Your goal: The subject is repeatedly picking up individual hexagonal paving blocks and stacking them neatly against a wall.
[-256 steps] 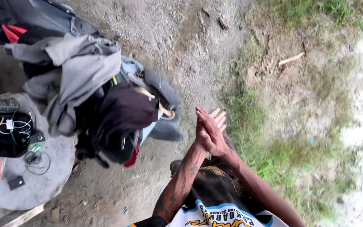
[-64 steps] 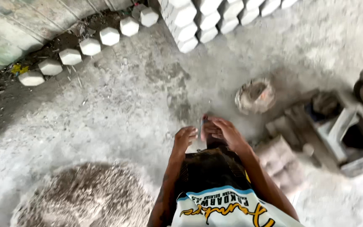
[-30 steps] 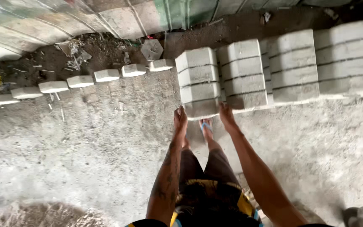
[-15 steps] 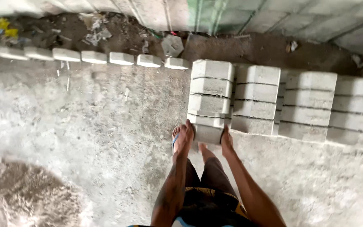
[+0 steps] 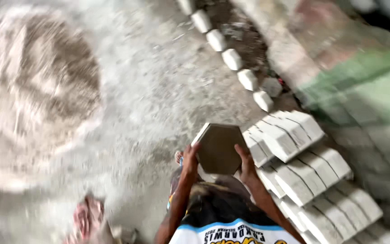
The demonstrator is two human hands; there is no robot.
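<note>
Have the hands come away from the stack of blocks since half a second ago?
Yes. The hands were against the stacked grey blocks; now they are off to its left, holding a hexagonal block.

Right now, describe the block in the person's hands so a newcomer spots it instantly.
Start at the stacked rows of pale concrete pavers on the right. At their left end, the left hand and right hand grip a hexagonal paver. Only it is lifted, its dark flat face turned up.

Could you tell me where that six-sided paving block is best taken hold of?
By two opposite side edges of the block, one palm from each side, as the left hand and right hand do: its flat parallel edges give each palm a firm seat.
</note>
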